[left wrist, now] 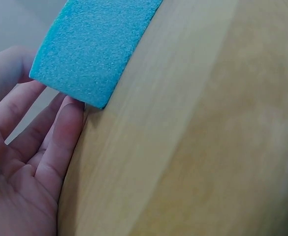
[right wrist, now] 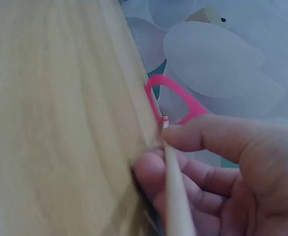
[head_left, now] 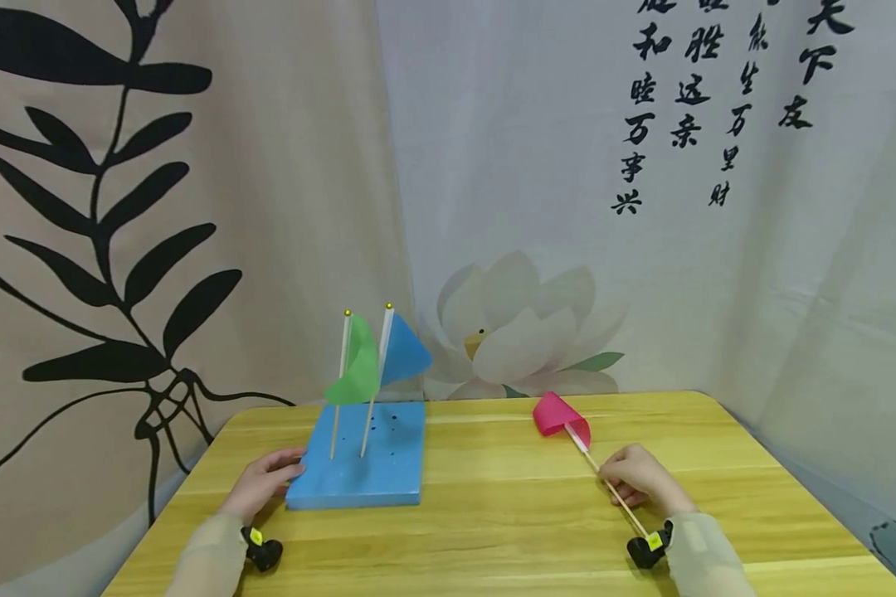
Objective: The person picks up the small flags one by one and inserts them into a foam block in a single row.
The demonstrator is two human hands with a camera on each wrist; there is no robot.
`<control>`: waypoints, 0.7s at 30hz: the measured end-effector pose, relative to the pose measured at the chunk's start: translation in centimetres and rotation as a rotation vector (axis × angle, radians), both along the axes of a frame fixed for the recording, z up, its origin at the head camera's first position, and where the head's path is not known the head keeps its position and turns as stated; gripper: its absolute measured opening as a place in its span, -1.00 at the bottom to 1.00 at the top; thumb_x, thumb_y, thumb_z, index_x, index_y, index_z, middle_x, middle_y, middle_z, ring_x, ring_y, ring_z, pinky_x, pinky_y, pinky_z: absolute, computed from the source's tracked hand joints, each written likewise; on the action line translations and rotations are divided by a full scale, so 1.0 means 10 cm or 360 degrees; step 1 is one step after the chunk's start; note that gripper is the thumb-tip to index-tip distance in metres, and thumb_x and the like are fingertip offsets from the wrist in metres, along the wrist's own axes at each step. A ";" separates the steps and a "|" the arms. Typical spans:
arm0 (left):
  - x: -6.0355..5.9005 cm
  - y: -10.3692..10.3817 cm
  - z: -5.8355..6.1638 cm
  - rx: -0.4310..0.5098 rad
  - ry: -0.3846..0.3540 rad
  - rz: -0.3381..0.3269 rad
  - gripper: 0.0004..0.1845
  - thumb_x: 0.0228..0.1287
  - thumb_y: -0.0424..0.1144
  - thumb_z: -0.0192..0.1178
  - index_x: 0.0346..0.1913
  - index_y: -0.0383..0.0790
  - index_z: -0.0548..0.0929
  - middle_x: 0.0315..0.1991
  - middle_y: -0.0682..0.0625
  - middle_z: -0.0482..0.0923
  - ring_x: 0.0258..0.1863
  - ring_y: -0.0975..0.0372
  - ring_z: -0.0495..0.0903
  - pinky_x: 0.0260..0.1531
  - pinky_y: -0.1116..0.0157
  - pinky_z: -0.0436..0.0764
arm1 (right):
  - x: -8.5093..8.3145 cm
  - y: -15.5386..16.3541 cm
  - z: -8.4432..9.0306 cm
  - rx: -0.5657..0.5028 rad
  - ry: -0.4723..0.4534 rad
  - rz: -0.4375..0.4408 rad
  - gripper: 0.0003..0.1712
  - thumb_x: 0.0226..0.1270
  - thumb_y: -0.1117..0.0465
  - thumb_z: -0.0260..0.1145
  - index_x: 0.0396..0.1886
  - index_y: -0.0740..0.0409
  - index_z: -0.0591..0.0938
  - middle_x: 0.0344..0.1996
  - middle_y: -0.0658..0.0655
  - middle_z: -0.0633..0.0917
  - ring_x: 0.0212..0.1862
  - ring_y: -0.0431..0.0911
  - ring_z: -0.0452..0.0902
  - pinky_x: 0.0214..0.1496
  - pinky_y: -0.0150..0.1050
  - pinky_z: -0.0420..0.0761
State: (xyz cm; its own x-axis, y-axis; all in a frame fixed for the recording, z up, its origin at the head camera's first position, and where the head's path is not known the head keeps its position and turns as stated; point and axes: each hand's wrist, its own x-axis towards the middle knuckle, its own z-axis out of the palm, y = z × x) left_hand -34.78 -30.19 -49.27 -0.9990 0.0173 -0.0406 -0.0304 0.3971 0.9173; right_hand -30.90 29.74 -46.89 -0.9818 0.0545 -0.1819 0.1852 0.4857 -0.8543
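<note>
A blue foam board (head_left: 388, 489) lies on the wooden table, dotted with small holes. Stuck upright in it are a green flag (head_left: 360, 365) and a blue flag (head_left: 403, 352), each on a thin stick with a gold tip. My left hand (head_left: 265, 481) touches the board's left edge, its fingers loosely bent beside the foam's corner (left wrist: 80, 73) in the left wrist view. On the right, my right hand (head_left: 640, 477) pinches the wooden stick (right wrist: 174, 182) of a pink flag (head_left: 556, 416) between thumb and fingers. The pink cloth is curled round and points away from me.
The wooden table (head_left: 508, 531) ends at a back edge close to a hanging curtain (head_left: 508, 166) printed with a lotus, dark leaves and writing. Each wrist carries a small black camera, such as the left one (head_left: 265, 554).
</note>
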 end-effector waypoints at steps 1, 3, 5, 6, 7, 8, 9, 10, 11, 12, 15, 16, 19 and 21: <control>0.00 -0.01 0.00 0.0006 -0.0001 0.0001 -0.35 0.32 -0.04 0.26 0.33 -0.37 0.41 0.27 -0.32 0.39 0.07 0.03 0.53 -0.10 0.14 0.60 | 0.00 0.00 0.00 -0.0022 -0.0013 0.0022 -0.83 0.15 0.30 0.30 -0.34 0.37 0.64 -0.65 0.11 0.58 -0.65 -0.08 0.59 -0.64 -0.27 0.58; 0.00 -0.02 -0.01 0.0017 -0.0001 -0.0004 -0.35 0.32 -0.04 0.25 0.33 -0.38 0.41 0.27 -0.32 0.39 0.06 0.03 0.54 -0.11 0.13 0.60 | 0.00 0.01 -0.01 -0.0068 -0.0035 0.0072 -0.80 0.18 0.29 0.30 -0.28 0.39 0.64 -0.62 0.11 0.59 -0.63 -0.07 0.61 -0.61 -0.25 0.60; 0.00 -0.02 -0.01 0.0018 0.0012 -0.0012 -0.36 0.34 -0.05 0.24 0.33 -0.39 0.41 0.26 -0.34 0.39 0.06 0.01 0.54 -0.11 0.12 0.60 | -0.01 0.01 -0.02 -0.0107 -0.0045 0.0116 -0.78 0.23 0.28 0.29 -0.24 0.41 0.64 -0.60 0.11 0.60 -0.62 -0.07 0.62 -0.59 -0.25 0.61; 0.01 -0.02 -0.01 0.0018 0.0015 -0.0012 -0.37 0.34 -0.06 0.24 0.33 -0.39 0.41 0.26 -0.34 0.39 0.07 0.01 0.53 -0.11 0.12 0.60 | -0.01 0.01 -0.02 -0.0125 -0.0051 0.0135 -0.77 0.25 0.28 0.28 -0.22 0.41 0.63 -0.60 0.11 0.60 -0.61 -0.08 0.62 -0.58 -0.25 0.61; 0.01 -0.01 0.00 0.0017 0.0019 -0.0011 -0.37 0.34 -0.06 0.23 0.33 -0.39 0.41 0.26 -0.34 0.39 0.08 0.00 0.53 -0.11 0.12 0.60 | -0.02 0.01 -0.03 -0.0155 -0.0058 0.0149 -0.76 0.27 0.28 0.27 -0.20 0.42 0.62 -0.59 0.11 0.61 -0.60 -0.08 0.63 -0.58 -0.26 0.61; 0.02 -0.01 0.00 0.0012 0.0021 -0.0010 -0.37 0.34 -0.06 0.23 0.33 -0.39 0.41 0.26 -0.34 0.39 0.09 -0.01 0.52 -0.11 0.13 0.60 | -0.02 0.01 -0.03 -0.0181 -0.0062 0.0166 -0.76 0.28 0.29 0.26 -0.19 0.43 0.61 -0.59 0.11 0.61 -0.59 -0.09 0.63 -0.58 -0.27 0.61; 0.02 0.00 0.00 0.0008 0.0023 -0.0006 -0.37 0.34 -0.06 0.23 0.33 -0.39 0.41 0.26 -0.33 0.39 0.09 -0.02 0.51 -0.11 0.13 0.60 | -0.02 0.01 -0.04 -0.0207 -0.0063 0.0177 -0.76 0.30 0.29 0.25 -0.18 0.43 0.61 -0.59 0.10 0.61 -0.59 -0.09 0.63 -0.58 -0.28 0.60; 0.03 0.00 0.01 -0.0002 0.0030 -0.0005 -0.37 0.34 -0.06 0.23 0.33 -0.39 0.41 0.26 -0.34 0.39 0.10 -0.02 0.51 -0.11 0.14 0.60 | -0.03 0.01 -0.04 -0.0241 -0.0060 0.0187 -0.75 0.31 0.29 0.24 -0.17 0.44 0.60 -0.58 0.10 0.61 -0.58 -0.10 0.63 -0.58 -0.29 0.60; 0.03 0.00 0.01 -0.0006 0.0033 -0.0004 -0.37 0.34 -0.05 0.23 0.33 -0.39 0.41 0.26 -0.33 0.39 0.11 -0.03 0.50 -0.11 0.14 0.60 | -0.03 0.01 -0.04 -0.0279 -0.0057 0.0194 -0.75 0.32 0.30 0.23 -0.15 0.45 0.58 -0.56 0.10 0.61 -0.57 -0.11 0.63 -0.57 -0.30 0.60; 0.03 0.00 0.02 -0.0008 0.0034 -0.0001 -0.37 0.35 -0.05 0.23 0.33 -0.39 0.41 0.26 -0.33 0.39 0.12 -0.03 0.49 -0.11 0.14 0.60 | -0.04 0.01 -0.03 -0.0319 -0.0051 0.0207 -0.74 0.33 0.30 0.22 -0.13 0.46 0.56 -0.54 0.10 0.62 -0.55 -0.11 0.63 -0.57 -0.31 0.60; 0.04 0.01 0.02 -0.0003 0.0037 0.0012 -0.38 0.35 -0.07 0.23 0.32 -0.39 0.42 0.25 -0.33 0.40 0.13 -0.04 0.48 -0.11 0.14 0.60 | -0.06 0.00 -0.01 -0.0444 -0.0022 0.0234 -0.68 0.39 0.28 0.19 -0.04 0.50 0.49 -0.47 0.13 0.64 -0.49 -0.10 0.63 -0.53 -0.29 0.61; 0.04 0.01 0.02 -0.0002 0.0038 0.0013 -0.38 0.35 -0.07 0.23 0.32 -0.39 0.42 0.25 -0.33 0.40 0.13 -0.05 0.47 -0.11 0.14 0.60 | -0.06 -0.01 0.01 -0.0478 -0.0006 0.0243 -0.65 0.41 0.28 0.18 0.00 0.52 0.47 -0.44 0.14 0.64 -0.47 -0.09 0.64 -0.50 -0.28 0.62; 0.06 0.02 0.02 0.0005 0.0038 0.0025 -0.39 0.35 -0.09 0.23 0.32 -0.39 0.42 0.25 -0.33 0.40 0.14 -0.06 0.46 -0.10 0.15 0.60 | -0.07 -0.03 0.06 -0.0531 0.0067 0.0259 -0.57 0.44 0.25 0.17 0.07 0.57 0.40 -0.36 0.18 0.65 -0.38 -0.03 0.66 -0.41 -0.23 0.66; 0.07 0.03 0.02 0.0006 0.0046 0.0024 -0.39 0.35 -0.09 0.23 0.32 -0.39 0.42 0.25 -0.33 0.40 0.15 -0.07 0.45 -0.10 0.15 0.60 | -0.06 -0.05 0.11 -0.0534 0.0135 0.0260 -0.54 0.45 0.23 0.16 0.10 0.58 0.39 -0.32 0.20 0.65 -0.32 0.03 0.66 -0.35 -0.18 0.67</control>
